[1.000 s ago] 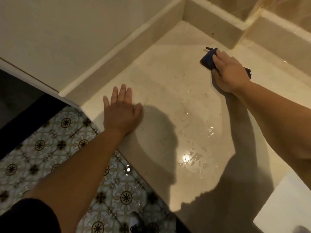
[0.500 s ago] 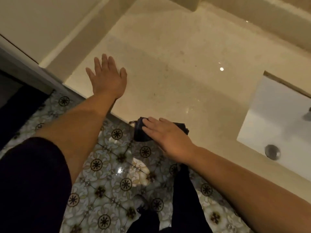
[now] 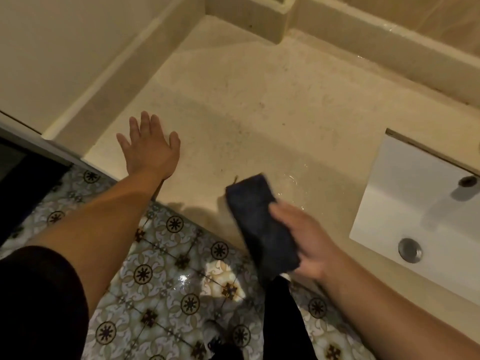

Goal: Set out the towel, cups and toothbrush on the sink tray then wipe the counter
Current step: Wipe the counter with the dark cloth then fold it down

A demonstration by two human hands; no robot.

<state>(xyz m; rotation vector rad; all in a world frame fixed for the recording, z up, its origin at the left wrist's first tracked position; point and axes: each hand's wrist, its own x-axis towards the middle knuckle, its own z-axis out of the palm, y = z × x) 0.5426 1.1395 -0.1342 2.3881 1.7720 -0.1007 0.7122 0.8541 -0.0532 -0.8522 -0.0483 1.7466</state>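
A dark blue folded cloth [image 3: 259,222] lies across the front edge of the beige stone counter [image 3: 259,105], its near end hanging past the edge. My right hand [image 3: 304,237] grips its right side. My left hand [image 3: 149,146] rests flat on the counter's left front corner, fingers spread, holding nothing. A thin film of water [image 3: 298,183] glistens on the counter just right of the cloth. No tray, cups or toothbrush are in view.
A white sink basin [image 3: 405,211] with a metal drain [image 3: 410,250] is set into the counter at right. A raised stone ledge [image 3: 363,35] runs along the back, a wall upstand [image 3: 124,71] along the left. Patterned wet floor tiles [image 3: 168,268] lie below.
My right hand swept the cloth from the counter's back to its front edge, then shifted it rightward and turned it lengthwise. My left hand stayed flat on the left corner.
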